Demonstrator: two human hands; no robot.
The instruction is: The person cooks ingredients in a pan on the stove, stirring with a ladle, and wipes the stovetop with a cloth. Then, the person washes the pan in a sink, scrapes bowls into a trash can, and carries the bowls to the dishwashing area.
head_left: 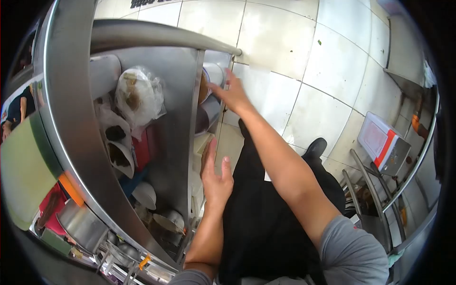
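Note:
My right hand (234,96) reaches to the lower shelf, fingers apart and nothing in it. Its fingertips are at a white bowl (216,72) with something brown inside; whether they touch it I cannot tell. Beside that bowl a greyish round container (208,115) sits on the same shelf. My left hand (217,179) is held nearer to me, thumb and fingers spread, with nothing in it. It is by the shelf edge, close to a pale container (202,143) that it partly hides.
On the steel shelf (173,133) lie a bowl in a clear plastic bag (137,95) and white bowls with dark contents (121,159). A steel rail (161,35) runs above. A metal pot (83,223) stands at left. At right, a white-and-red box (380,140) is beside metal bars (370,183).

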